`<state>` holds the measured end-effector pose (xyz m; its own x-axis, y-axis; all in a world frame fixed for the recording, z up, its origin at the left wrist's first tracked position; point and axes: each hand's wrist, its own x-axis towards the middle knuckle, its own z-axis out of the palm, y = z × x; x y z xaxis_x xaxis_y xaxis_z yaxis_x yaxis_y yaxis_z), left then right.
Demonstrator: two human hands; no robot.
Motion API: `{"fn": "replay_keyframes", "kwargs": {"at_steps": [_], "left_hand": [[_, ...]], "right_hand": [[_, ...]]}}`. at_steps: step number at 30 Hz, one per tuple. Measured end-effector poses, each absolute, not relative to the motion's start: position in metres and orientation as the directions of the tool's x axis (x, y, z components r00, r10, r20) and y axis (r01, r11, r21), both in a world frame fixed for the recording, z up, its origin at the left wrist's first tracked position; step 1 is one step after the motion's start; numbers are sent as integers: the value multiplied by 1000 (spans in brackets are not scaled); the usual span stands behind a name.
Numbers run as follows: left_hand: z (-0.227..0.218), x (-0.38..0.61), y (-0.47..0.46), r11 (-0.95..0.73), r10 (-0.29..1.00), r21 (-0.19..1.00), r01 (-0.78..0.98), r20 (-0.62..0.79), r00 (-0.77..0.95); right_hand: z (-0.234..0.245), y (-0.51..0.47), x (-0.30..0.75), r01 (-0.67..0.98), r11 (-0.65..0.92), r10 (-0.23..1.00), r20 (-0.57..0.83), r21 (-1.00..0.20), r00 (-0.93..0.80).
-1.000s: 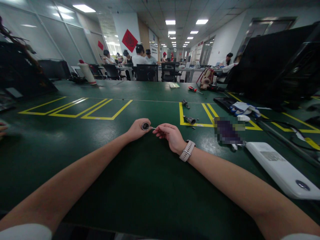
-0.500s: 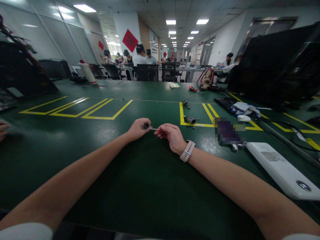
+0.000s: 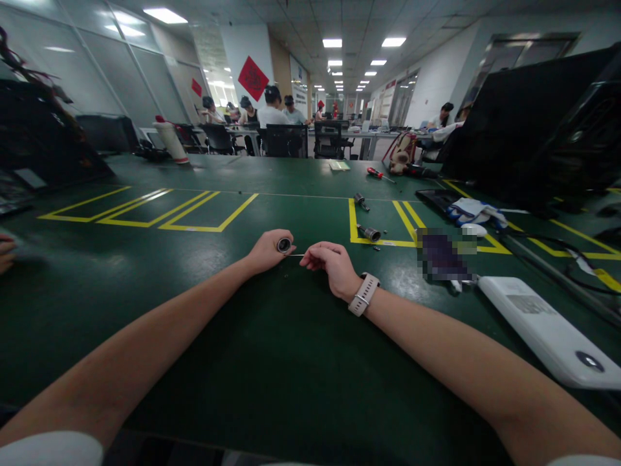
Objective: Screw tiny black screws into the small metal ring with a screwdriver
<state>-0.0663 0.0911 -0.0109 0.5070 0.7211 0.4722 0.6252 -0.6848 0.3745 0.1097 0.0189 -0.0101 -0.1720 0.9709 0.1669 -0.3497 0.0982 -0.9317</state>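
Note:
My left hand (image 3: 268, 251) is closed around a round metal connector (image 3: 284, 245), whose open end faces me. A thin metal rod (image 3: 295, 255) runs from my right hand (image 3: 328, 262) to the connector's lower edge. The fingertips of that hand are pinched on the rod; the rest of it is hidden, so its kind is unclear. Whether its tip touches the connector, I cannot make out. A tiny part (image 3: 286, 276) lies on the green table (image 3: 291, 349) just below my hands.
Two metal connector pieces, one at the back (image 3: 360, 201) and one nearer (image 3: 369, 233), lie by yellow tape, with small bits beside them. A red screwdriver (image 3: 381, 174) lies farther off. To the right are gloves (image 3: 475, 212), a phone (image 3: 444, 255) and a white power bank (image 3: 548, 330). Another person's hand (image 3: 6, 252) shows at left.
The tiny part now shows on the table below my hands, where none was visible before. The connector has turned slightly in my left hand, and the rod sits a little lower.

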Motion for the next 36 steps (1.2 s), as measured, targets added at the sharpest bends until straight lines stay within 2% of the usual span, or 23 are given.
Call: {"fn": "replay_keyframes", "kwargs": {"at_steps": [9, 14, 19, 22, 26, 29, 36], "left_hand": [[-12, -67, 94, -655, 743, 373, 657, 476, 471], [-9, -66, 91, -665, 734, 371, 648, 481, 479], [-8, -65, 89, -676, 726, 365, 640, 475, 497], [-9, -65, 90, -679, 724, 364, 638, 479, 497], [-10, -65, 91, -684, 718, 350, 640, 479, 505], [-9, -66, 91, -687, 715, 345, 640, 483, 506], [-9, -67, 91, -677, 728, 391, 624, 482, 487]], "right_hand": [[-9, 15, 112, -285, 200, 939, 266, -938, -218], [-9, 16, 111, -236, 276, 938, 315, -932, -142], [-5, 12, 110, 68, 463, 874, 443, -884, -200], [-5, 10, 108, 231, 587, 805, 531, -776, -263], [-9, 12, 106, 356, 675, 737, 604, -646, -303], [-11, 13, 105, 373, 681, 732, 607, -630, -309], [-10, 15, 108, 287, 628, 776, 549, -724, -311]]}}
